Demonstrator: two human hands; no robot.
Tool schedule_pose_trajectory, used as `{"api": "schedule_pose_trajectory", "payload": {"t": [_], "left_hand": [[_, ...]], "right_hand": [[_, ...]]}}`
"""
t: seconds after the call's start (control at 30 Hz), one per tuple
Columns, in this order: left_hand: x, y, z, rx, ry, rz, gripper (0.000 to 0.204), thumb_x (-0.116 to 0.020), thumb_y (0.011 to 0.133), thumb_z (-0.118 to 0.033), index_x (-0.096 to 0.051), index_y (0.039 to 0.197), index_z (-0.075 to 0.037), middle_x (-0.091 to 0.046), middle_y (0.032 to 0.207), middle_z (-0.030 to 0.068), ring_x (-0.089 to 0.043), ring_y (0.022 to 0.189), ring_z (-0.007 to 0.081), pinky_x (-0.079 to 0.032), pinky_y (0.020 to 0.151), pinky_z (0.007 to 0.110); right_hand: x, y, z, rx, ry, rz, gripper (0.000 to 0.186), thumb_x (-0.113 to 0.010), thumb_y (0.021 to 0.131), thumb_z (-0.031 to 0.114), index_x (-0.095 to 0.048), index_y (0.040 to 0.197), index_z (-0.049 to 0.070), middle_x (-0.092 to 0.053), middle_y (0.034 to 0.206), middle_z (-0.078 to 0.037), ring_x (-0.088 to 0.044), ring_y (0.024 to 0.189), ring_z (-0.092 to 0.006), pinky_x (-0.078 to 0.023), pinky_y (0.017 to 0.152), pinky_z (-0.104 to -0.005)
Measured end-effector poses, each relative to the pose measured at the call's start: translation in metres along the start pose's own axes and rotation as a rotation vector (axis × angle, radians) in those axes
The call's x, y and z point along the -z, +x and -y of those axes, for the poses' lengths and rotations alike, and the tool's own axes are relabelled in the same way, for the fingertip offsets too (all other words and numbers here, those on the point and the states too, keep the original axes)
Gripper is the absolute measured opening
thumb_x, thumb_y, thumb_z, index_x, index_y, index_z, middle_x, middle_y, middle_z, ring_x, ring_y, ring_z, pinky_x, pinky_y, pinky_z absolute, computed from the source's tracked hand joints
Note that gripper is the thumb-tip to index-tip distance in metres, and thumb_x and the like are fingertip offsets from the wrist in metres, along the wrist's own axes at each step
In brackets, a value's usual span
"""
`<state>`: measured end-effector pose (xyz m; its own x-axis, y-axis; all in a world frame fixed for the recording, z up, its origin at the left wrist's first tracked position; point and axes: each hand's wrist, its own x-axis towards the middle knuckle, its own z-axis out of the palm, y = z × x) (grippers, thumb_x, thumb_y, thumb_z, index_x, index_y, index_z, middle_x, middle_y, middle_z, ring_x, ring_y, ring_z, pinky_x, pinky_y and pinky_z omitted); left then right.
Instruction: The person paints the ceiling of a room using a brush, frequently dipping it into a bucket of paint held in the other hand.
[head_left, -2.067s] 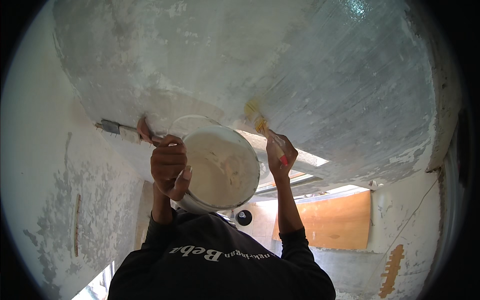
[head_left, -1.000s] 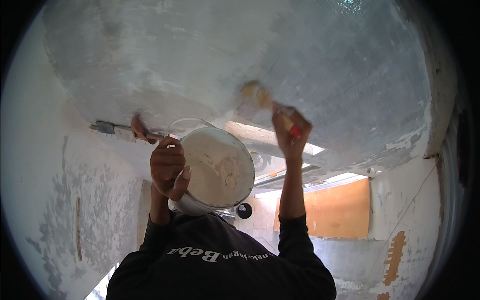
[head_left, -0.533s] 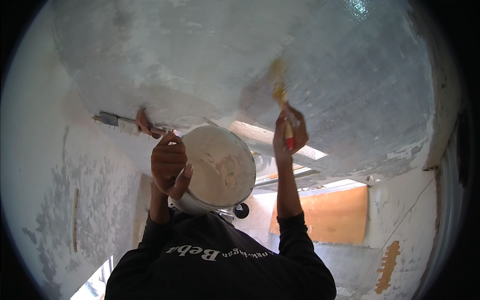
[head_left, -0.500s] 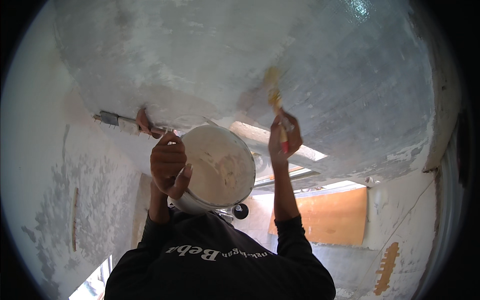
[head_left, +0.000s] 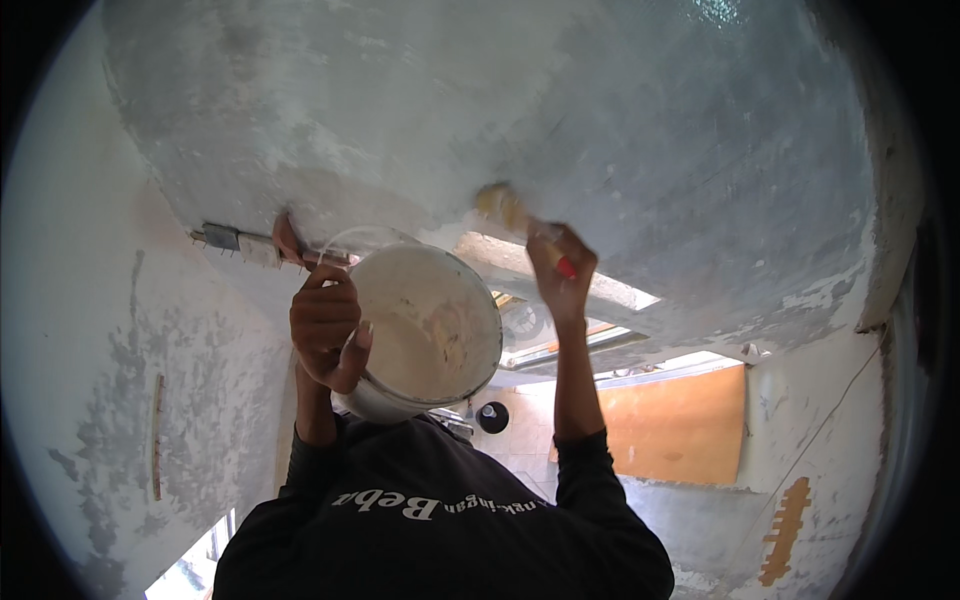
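My left hand (head_left: 326,325) is closed at the left side of a white bucket (head_left: 374,404), its fingers curled by the thin loop handle and its thumb against the side. The bucket is tilted so its mouth faces up into view; pale, whitish material coats the inside, with yellowish patches. My right hand (head_left: 562,258) is wrapped round the handle of a paintbrush (head_left: 502,208) with a red handle end. The brush's yellowish bristles, slightly blurred, are at the grey, patchy plastered surface (head_left: 650,140), up and right of the bucket.
A narrow bar with a grey block (head_left: 220,237) and a brown rounded shape (head_left: 288,240) lie left of the bucket. A dark round container (head_left: 492,417) is lower down. An orange sheet (head_left: 680,425) hangs at right, and a thin strip (head_left: 156,437) is on the left wall.
My right hand has tipped the paintbrush over, its bristles moving left and down toward the bucket. My left hand and the bucket have shifted slightly left.
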<state>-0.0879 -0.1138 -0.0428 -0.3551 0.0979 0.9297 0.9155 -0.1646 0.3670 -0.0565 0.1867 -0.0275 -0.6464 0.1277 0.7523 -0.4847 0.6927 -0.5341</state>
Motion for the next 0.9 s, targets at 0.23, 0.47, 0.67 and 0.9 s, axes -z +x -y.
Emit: {"api": "schedule_pose_trajectory", "payload": {"t": [0.23,0.47,0.67,0.9], "left_hand": [[0.004,-0.005,-0.006,0.003,0.037,-0.008,0.024,-0.054,0.057,-0.005,-0.033,0.046,-0.005,-0.033,0.045,0.0051,-0.036,0.041,0.0245,-0.039,0.061,0.037],[0.007,-0.004,-0.011,0.005,0.103,-0.042,0.023,-0.054,0.058,-0.005,-0.035,0.046,-0.004,-0.033,0.045,0.0055,-0.036,0.041,0.0245,-0.039,0.060,0.037],[0.014,-0.006,-0.010,0.021,0.139,-0.023,0.028,-0.054,0.070,-0.010,-0.040,0.047,-0.003,-0.040,0.047,0.0058,-0.038,0.043,0.0224,-0.040,0.061,0.038],[0.006,-0.002,-0.008,0.017,0.126,-0.039,0.024,-0.054,0.064,-0.005,-0.038,0.047,-0.002,-0.035,0.046,0.0057,-0.037,0.042,0.0239,-0.040,0.061,0.037]], "right_hand": [[0.011,0.054,0.057,0.432,-0.266,-0.296,0.011,-0.067,0.087,-0.001,-0.068,0.097,-0.004,-0.068,0.102,-0.015,-0.070,0.093,-0.0279,-0.059,0.079,-0.0345],[-0.022,0.005,0.027,0.095,-0.031,-0.194,0.021,-0.066,0.087,0.000,-0.068,0.108,-0.002,-0.069,0.106,-0.015,-0.067,0.097,-0.0213,-0.053,0.085,-0.0337],[-0.038,-0.061,0.000,-0.130,-0.095,0.039,0.020,-0.067,0.087,0.001,-0.067,0.107,-0.004,-0.069,0.104,-0.017,-0.068,0.092,-0.0185,-0.053,0.081,-0.0307],[-0.017,-0.040,-0.005,-0.120,-0.035,0.012,0.022,-0.067,0.087,0.002,-0.068,0.109,-0.003,-0.071,0.096,-0.014,-0.070,0.085,-0.0203,-0.053,0.076,-0.0294]]}}
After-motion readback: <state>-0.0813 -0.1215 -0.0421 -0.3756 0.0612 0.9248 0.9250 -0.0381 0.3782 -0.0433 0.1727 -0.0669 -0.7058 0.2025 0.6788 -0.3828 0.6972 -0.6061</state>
